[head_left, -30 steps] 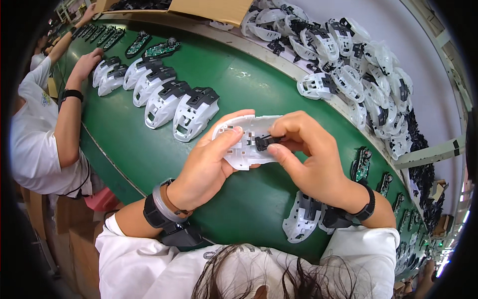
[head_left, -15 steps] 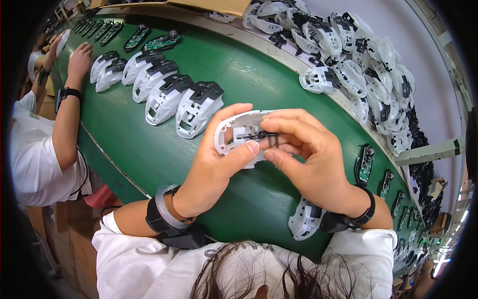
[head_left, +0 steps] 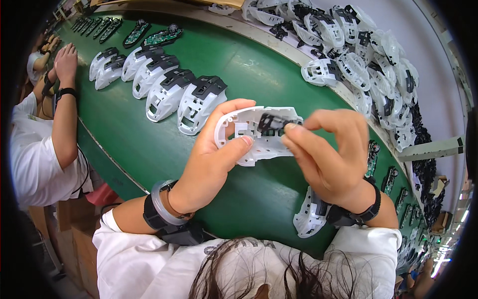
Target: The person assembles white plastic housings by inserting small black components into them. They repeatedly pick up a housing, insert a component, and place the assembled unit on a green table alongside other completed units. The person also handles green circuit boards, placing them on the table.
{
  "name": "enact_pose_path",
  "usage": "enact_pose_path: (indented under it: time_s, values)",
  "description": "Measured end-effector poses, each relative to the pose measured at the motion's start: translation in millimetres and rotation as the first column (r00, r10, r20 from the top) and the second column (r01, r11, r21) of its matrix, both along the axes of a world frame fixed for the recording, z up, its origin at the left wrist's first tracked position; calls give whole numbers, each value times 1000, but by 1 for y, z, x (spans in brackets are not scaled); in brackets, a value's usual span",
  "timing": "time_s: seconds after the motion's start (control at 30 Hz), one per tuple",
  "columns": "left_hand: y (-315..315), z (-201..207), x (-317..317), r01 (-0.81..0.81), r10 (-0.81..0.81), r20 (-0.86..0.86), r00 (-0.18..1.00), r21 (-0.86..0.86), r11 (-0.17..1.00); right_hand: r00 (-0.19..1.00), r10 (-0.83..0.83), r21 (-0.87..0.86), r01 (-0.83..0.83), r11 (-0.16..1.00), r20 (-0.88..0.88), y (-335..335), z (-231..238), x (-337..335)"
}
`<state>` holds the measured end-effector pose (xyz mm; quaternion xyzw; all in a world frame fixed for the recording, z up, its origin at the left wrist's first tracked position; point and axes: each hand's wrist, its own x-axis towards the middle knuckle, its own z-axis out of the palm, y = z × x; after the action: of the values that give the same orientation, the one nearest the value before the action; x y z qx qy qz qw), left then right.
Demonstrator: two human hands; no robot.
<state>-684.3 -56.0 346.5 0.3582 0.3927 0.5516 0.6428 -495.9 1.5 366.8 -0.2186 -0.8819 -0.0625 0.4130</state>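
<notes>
My left hand (head_left: 205, 162) grips a white mouse shell (head_left: 264, 153) by its rounded end, its hollow inside turned up and the thumb pressed on the inner edge. Pinched between the thumb and fingers of my right hand (head_left: 336, 157) is a small black plastic piece (head_left: 270, 122), tilted over the shell's cavity. The right fingers are partly blurred, and whether the piece touches the shell I cannot tell. Below my right wrist lies another white shell with black parts (head_left: 308, 219).
Several white shells with black tops (head_left: 201, 104) stand in a row on the green table (head_left: 239, 84). Green circuit boards on black bases (head_left: 137, 32) lie at far left and along the right (head_left: 390, 180). Loose shells are heaped (head_left: 356, 74) at far right. A co-worker's hands (head_left: 66, 62) rest at left.
My right hand has drawn back to the right and turned, now with the black piece raised and tilted over the shell. At left, the co-worker's hands have come together, without the white piece.
</notes>
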Motion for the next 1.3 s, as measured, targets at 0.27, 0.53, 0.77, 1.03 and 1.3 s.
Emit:
enact_pose_path:
  time_s: [0.27, 0.53, 0.77, 1.03, 1.3]
  values:
    - [0, 3, 2, -12, 12, 29, 1000, 4, 1000, 996, 70, -358, -87, 930, -59, 3, -11, -8]
    - [-4, -2, -1, -8, 20, -158, 987, 75, 997, 997, -10, -243, 27, 970, 72, -7, -13, -15]
    - [-3, -7, -4, 31, 10, -283, 959, 141, 990, 976, -9, -247, 64, 967, 218, -22, -16, -14]
    - [1, -6, -6, 31, 4, -316, 949, 105, 994, 999, -26, -372, 38, 928, 37, -18, -15, -13]
    - [0, 9, -8, 21, -28, -274, 961, -28, 999, 980, 118, 32, -125, 992, 159, -11, -19, -16]
